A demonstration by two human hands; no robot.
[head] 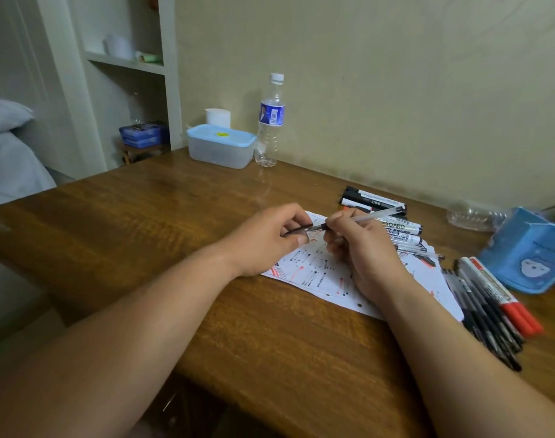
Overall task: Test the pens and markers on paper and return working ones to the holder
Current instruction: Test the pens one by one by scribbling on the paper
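My right hand (363,248) grips a clear-barrelled pen (372,215) whose tip points left, just above the scribbled paper (314,273). My left hand (269,238) pinches a dark pen cap (296,230) right at that tip. Several whiteboard markers (383,213) lie behind the paper. To the right of the sheet sits a pile of several black pens and red-capped markers (497,305). The blue holder (529,251) stands tilted at the far right.
A lidded plastic box (220,145), a white cup (218,116) and a water bottle (269,121) stand at the back of the wooden table (143,210). A clear plastic item (475,214) lies by the wall. A bed is at the left.
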